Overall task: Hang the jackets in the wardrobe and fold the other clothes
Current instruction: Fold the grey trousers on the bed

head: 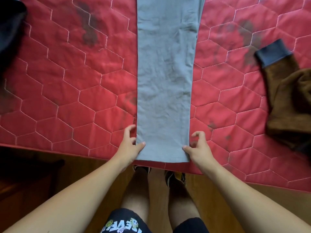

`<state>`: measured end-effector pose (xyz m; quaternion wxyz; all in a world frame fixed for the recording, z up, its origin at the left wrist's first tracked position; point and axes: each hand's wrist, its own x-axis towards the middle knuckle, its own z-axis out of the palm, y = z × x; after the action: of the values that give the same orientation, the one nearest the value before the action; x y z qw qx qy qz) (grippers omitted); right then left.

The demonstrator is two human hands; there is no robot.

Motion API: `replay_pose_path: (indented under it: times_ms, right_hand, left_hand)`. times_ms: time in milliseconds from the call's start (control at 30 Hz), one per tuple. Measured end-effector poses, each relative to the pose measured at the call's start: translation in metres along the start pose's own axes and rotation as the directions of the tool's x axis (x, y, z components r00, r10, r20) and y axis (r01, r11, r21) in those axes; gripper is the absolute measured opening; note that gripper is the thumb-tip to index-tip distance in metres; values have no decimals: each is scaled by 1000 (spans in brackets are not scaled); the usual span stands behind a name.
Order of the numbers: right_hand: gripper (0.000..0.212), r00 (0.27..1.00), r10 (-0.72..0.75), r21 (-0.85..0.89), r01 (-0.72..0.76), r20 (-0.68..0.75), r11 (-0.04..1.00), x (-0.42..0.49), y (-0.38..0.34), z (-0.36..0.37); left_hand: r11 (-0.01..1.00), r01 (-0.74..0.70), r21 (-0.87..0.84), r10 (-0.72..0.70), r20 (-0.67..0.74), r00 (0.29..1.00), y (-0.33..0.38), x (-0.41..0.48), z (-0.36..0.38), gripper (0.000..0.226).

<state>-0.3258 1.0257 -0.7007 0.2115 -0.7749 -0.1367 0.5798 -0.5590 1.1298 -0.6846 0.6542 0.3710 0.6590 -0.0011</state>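
A grey garment (165, 78), folded into a long narrow strip, lies flat down the middle of the red quilted mattress (67, 84); its far end runs out of the top of the view. My left hand (130, 145) pinches its near left corner, thumb on top of the cloth. At the near right corner my right hand (196, 147) pinches the cloth the same way. Both corners sit close to the mattress's front edge.
A brown fleecy jacket (289, 98) with a dark grey cuff lies at the right edge of the mattress. A dark garment (10, 26) sits at the top left. Wooden floor (210, 199) and my legs are below the mattress edge.
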Motion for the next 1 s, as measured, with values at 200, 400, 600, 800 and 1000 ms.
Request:
replay_pose_path:
  times_ms: [200,400,600,800,1000]
  right_hand:
    - [44,978,54,135,-82,202,987,-23,-72,-21]
    - [46,917,-168,356,31,361,934,-10,-214,-78]
    - [27,934,-351,-318,353,66,880,109,-283,-84]
    - [21,979,-132,84,120,158,989,136,-217,-43]
    - [22,982,-134,82,124,132,989,132,-185,-45]
  left_hand:
    - [981,-127,148,115,88,989,51,-9,-26,47]
    - [979,-170,-111,191,228,955,201,10,-84,37]
    - [986,-168,11,162,207,965,263,115,-80,37]
    - [993,-24,-116,35,94,995,178,143,-37,27]
    - [963,-262,-61,261,-25,965,146,130,-33,16]
